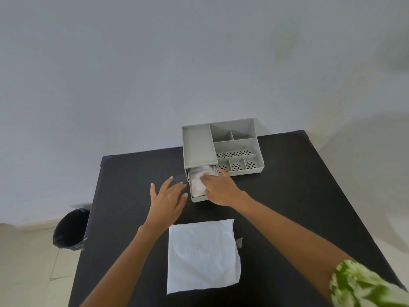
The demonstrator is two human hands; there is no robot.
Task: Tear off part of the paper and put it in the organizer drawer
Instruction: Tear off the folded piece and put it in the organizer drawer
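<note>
A grey organizer [199,145] stands at the table's far side, its drawer [199,198] pulled out toward me. Crumpled white paper pieces [198,180] fill the drawer. My right hand [218,188] lies over the drawer's right part, fingers pressing on the paper inside. My left hand [168,199] hovers just left of the drawer, fingers spread, holding nothing. A large white paper sheet [202,255] lies flat on the black table [298,196] in front of me, its right edge ragged.
The organizer's open compartments [236,149] with perforated bottoms sit right of the drawer. A small grey scrap [239,242] lies by the sheet's right edge. A black bin [70,229] stands on the floor left of the table. A white wall rises behind.
</note>
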